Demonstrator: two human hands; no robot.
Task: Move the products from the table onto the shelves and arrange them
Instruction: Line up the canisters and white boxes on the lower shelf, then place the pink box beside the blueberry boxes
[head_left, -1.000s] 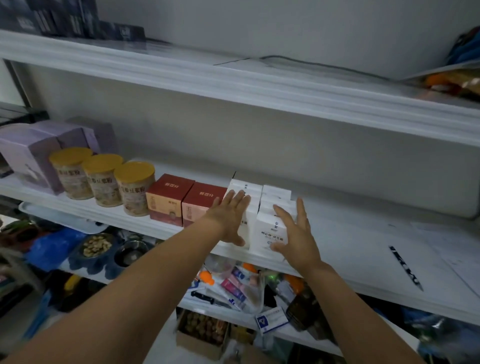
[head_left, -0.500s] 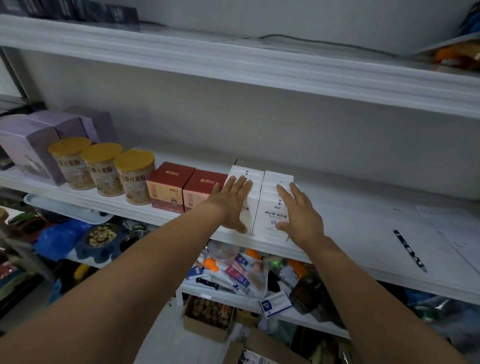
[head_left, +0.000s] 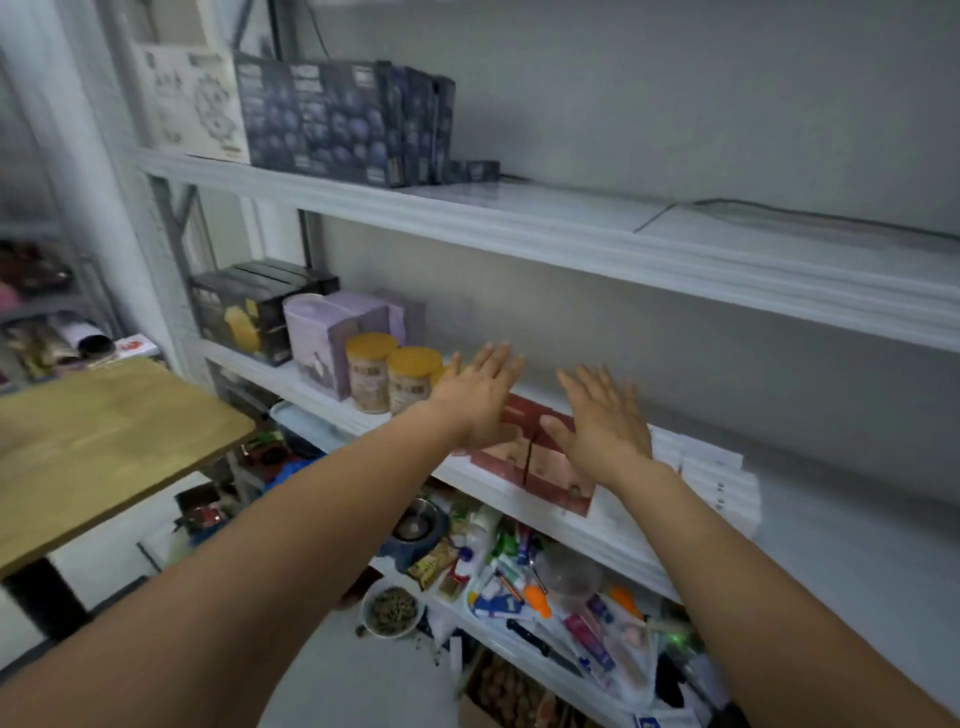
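L hand + R hand: fingers straight, spread, gripping nothing | red boxes frame centre, mid shelf, just under both palms, equally near; row runs lower right | white boxes just beside, right

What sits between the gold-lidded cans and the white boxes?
Two red boxes side by side, partly behind the left hand and right hand; head view.

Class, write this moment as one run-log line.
left hand: open, at red boxes | right hand: open, at red boxes | contact: unclear | white boxes: right of red boxes
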